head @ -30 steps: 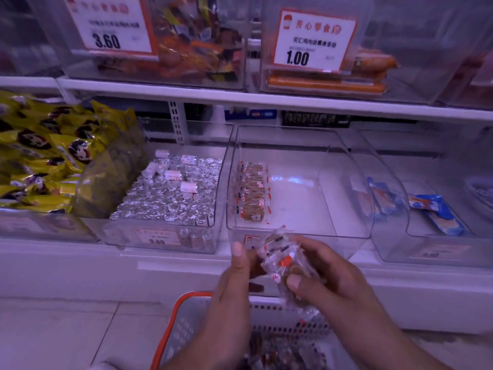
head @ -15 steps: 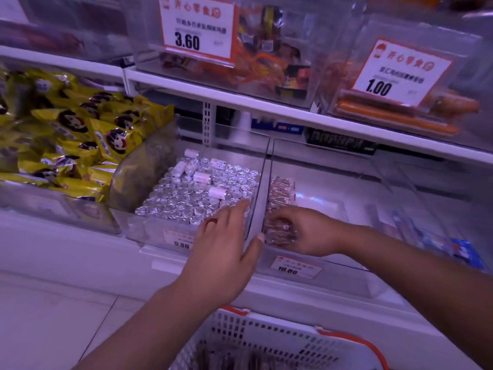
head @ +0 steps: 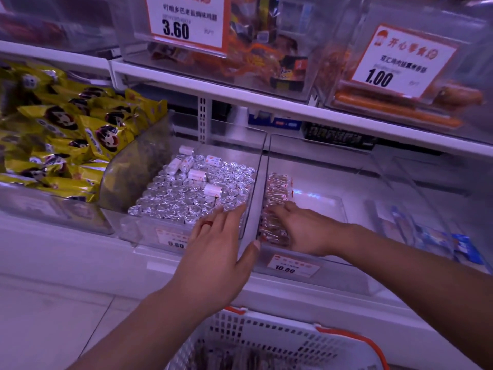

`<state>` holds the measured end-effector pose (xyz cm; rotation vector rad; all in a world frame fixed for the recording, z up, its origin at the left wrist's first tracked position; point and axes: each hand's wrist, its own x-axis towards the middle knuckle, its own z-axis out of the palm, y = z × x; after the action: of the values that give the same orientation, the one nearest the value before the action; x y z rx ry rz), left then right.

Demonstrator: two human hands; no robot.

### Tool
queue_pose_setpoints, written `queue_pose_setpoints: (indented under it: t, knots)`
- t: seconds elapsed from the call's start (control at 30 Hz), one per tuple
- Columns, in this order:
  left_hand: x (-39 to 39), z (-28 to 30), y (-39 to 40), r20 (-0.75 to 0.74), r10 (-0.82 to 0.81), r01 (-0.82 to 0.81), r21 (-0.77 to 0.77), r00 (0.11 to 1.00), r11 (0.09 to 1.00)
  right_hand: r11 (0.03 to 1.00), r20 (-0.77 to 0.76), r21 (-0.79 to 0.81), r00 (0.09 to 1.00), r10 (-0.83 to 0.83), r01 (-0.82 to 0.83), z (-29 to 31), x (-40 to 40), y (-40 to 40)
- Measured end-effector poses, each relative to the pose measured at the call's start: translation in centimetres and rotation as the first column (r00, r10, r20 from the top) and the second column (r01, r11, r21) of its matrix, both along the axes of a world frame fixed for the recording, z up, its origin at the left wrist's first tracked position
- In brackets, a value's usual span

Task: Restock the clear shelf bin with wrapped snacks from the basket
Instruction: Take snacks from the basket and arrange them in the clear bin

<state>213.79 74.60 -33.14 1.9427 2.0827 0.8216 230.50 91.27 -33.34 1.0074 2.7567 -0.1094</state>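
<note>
the wrapped snacks (head: 276, 206) are lying in a tight row along the left wall of the clear shelf bin (head: 344, 265), on the lower shelf, with a 10.80 price label (head: 293, 265) on the bin's front. the right hand (head: 304, 231) is reaching inside the bin, fingers stretched nearly straight and pressing against the right side of the row; it is gripping nothing. the left hand (head: 218, 252) is hovering in front of the divider between this bin and the neighbouring bin of foil-wrapped pieces (head: 192, 198), fingers spread wide and relaxed, a red ring (head: 208, 223) showing on 1 finger. the basket (head: 266, 340), white mesh with an orange rim, is sitting below the shelf edge with more wrapped snacks blurred inside. yellow packets (head: 66, 140) are filling the bin at far left. above, signs are reading 3.60 (head: 186, 20) and 1.00 (head: 400, 62).
</note>
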Motion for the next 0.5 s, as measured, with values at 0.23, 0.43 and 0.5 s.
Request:
queue_pose_setpoints:
  t: [0.23,0.43,0.5]
  knots:
    - [0.1,-0.3,0.2,-0.020,0.009,-0.009,-0.002,1.000,1.000,0.998,-0.073,0.003,0.996,0.056,-0.056,0.3,0.4,0.2]
    - [0.0,-0.3,0.2,-0.052,0.003,-0.003,-0.004,0.999,1.000,0.983,0.050,0.100,0.988,0.149,-0.153,1.7,2.7,0.4]
    - [0.1,-0.2,0.2,-0.051,0.003,-0.003,-0.005,0.999,1.000,0.979,0.054,0.091,0.982,0.180,-0.185,1.6,2.9,0.4]
